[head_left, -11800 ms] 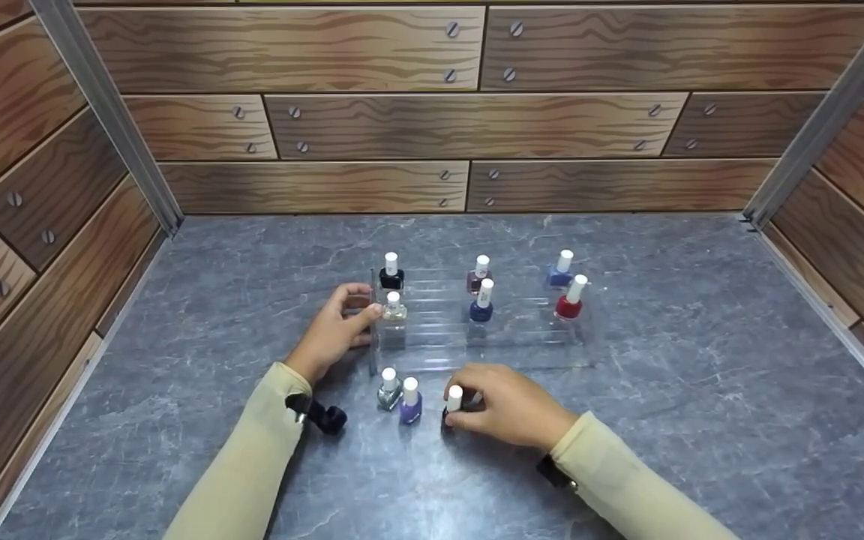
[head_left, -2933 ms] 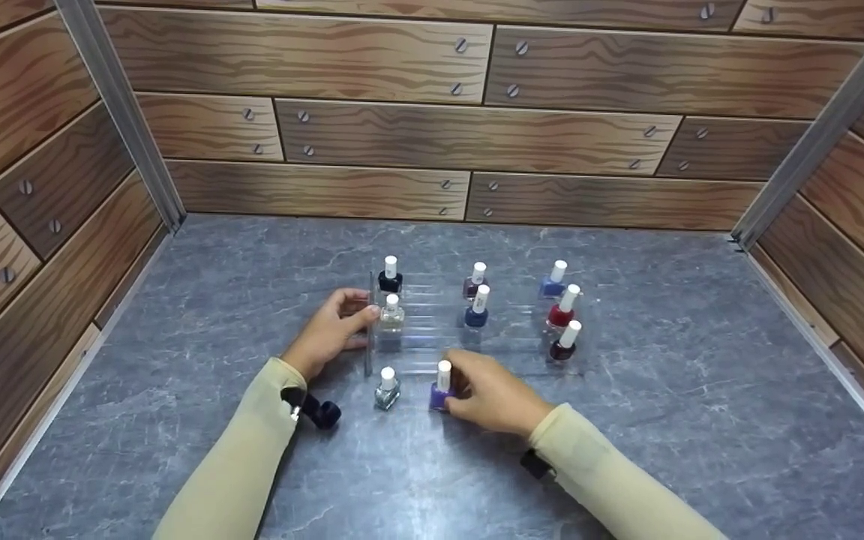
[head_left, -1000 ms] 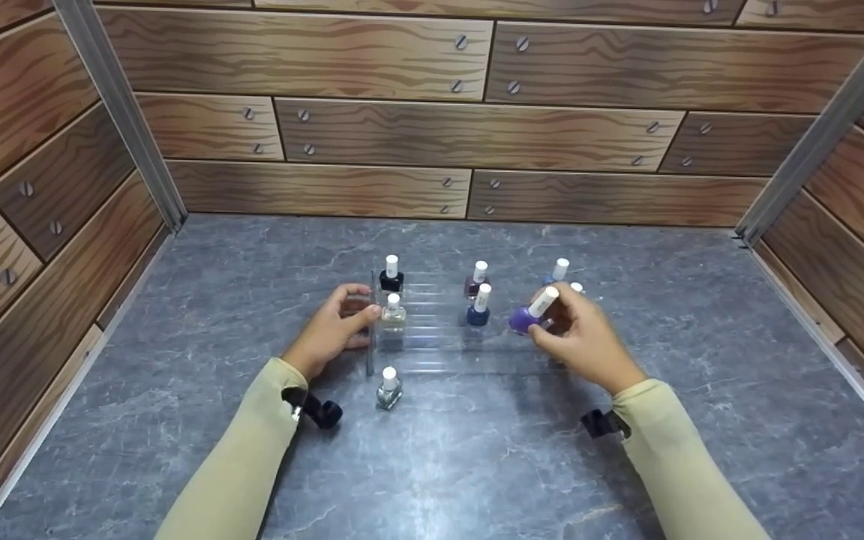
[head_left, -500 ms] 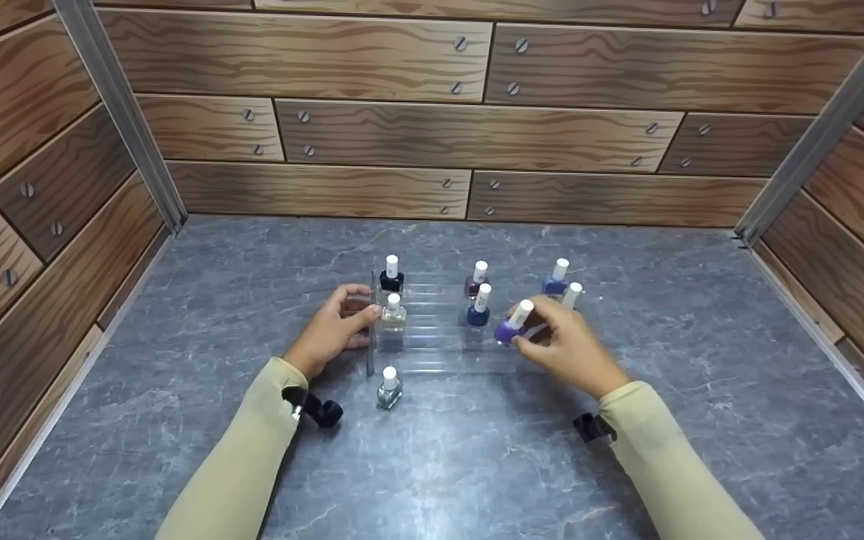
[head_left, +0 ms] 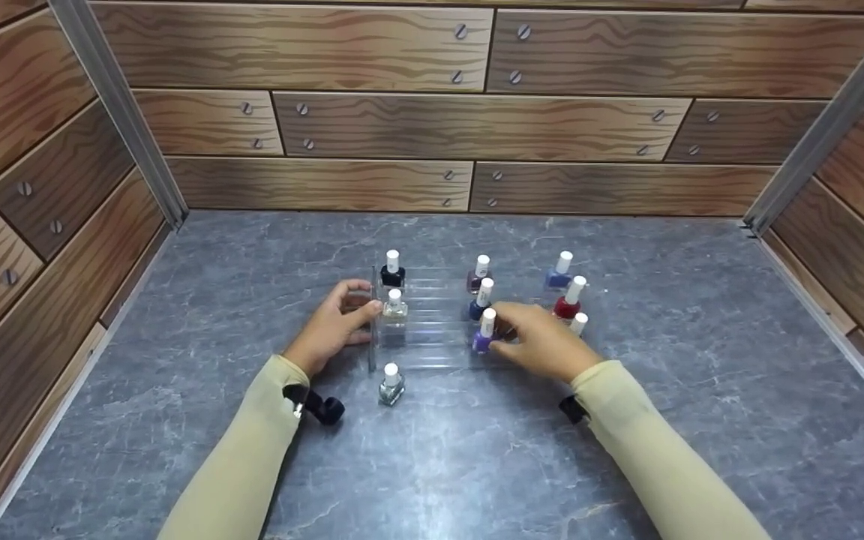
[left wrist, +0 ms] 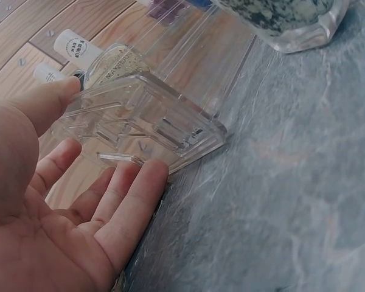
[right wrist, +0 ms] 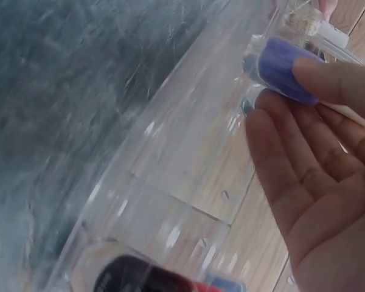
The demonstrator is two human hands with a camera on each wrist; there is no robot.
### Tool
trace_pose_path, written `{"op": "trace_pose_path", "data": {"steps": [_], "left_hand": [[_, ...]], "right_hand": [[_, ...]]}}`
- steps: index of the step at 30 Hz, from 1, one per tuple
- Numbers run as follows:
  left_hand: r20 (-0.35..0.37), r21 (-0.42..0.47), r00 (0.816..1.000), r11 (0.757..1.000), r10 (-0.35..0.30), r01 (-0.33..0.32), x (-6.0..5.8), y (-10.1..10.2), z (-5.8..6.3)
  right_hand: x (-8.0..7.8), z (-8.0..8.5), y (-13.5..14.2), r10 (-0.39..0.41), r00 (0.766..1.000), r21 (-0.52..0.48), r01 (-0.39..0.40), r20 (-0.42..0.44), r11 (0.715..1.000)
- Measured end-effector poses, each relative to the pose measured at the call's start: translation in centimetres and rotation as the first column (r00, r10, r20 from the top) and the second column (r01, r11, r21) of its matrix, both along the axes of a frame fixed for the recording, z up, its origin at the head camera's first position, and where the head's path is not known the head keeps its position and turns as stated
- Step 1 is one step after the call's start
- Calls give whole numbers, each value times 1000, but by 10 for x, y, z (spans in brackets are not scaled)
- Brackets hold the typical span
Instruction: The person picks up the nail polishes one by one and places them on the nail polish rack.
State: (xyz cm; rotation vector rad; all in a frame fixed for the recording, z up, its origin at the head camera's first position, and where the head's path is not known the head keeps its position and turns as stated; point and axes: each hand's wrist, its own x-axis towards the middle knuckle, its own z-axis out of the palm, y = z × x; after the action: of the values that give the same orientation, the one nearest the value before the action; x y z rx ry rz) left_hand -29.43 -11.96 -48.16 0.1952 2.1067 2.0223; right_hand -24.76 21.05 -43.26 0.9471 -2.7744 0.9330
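My right hand (head_left: 544, 341) pinches a purple nail polish bottle (head_left: 483, 342) upright at the front middle of a clear stepped rack (head_left: 432, 346), before a navy bottle (head_left: 479, 309). In the right wrist view, thumb and fingers hold the purple bottle (right wrist: 286, 70) low over the clear plastic. My left hand (head_left: 331, 326) holds the rack's left end. Its thumb lies on the upper edge and its fingers touch the side panel (left wrist: 164, 121), seen in the left wrist view. A silver glitter bottle (head_left: 391, 391) stands on the table before the rack.
On the rack's left stand a black bottle (head_left: 393, 274) and a clear one with gold flecks (head_left: 394, 309). A plum bottle (head_left: 479, 280) is at middle back. At right are blue (head_left: 558, 279), red (head_left: 567, 306) and dark red (right wrist: 140, 277) bottles. Wood-patterned walls enclose the table.
The dark red bottle went onto the rack's right front. My right hand lifted the purple bottle from the table, carried it right, then back left to the middle column. My left hand stayed.
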Motion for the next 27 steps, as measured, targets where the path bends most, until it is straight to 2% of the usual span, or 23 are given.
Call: {"op": "trace_pose_path", "data": {"steps": [3,8,15,22,27], "left_hand": [[7,0,1000,1000,5,-5,0,0,0],[8,0,1000,1000,9,-9,0,1,1],[0,-7,1000,1000,12,-12,0,1,0],[-5,2,1000,1000,10,-10,-1,1,-2],[-4,1,1000,1000,0,0,-1,0,-1]], "right_hand": [[0,-3,-2,0,1000,31,1,-5,1000],[5,-6,-8,-48,999,62,49,-11,997],[7,-8,-10,-89,994,39,87,57,995],[6,-9,-3,-53,996,35,50,65,998],[15,4,10,-50,987,-38,56,152,998]]}}
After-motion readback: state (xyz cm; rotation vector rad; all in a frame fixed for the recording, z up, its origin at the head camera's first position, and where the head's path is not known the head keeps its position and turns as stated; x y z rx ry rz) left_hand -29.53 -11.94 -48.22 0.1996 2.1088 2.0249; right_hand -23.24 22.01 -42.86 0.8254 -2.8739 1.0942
